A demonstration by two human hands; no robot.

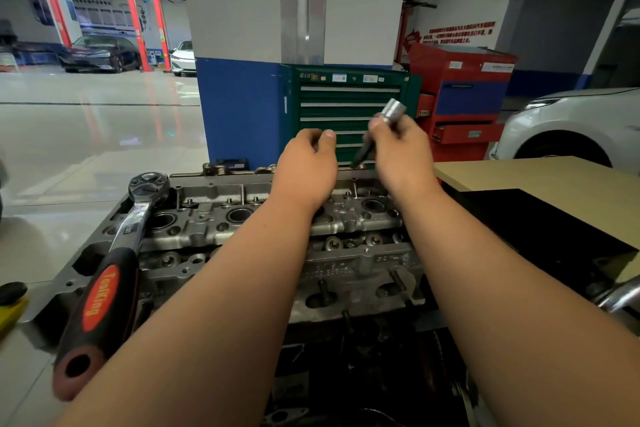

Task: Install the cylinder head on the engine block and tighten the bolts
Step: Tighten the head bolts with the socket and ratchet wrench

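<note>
2 hands above the far edge of the cylinder head [346, 218]: my right hand [398, 149] grips the bit socket [393, 111], shaft slanting down-left; left hand [308, 166] curled on nothing, nearer the ratchet [135, 218] at lower left.

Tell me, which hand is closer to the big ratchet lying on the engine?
Left. The left hand hovers right of the ratchet; the right hand, gripping a socket bit, is farther right.

A car repair workshop: red vehicle lifts [133, 21], parked cars [100, 54], tool cabinets [346, 107].
</note>
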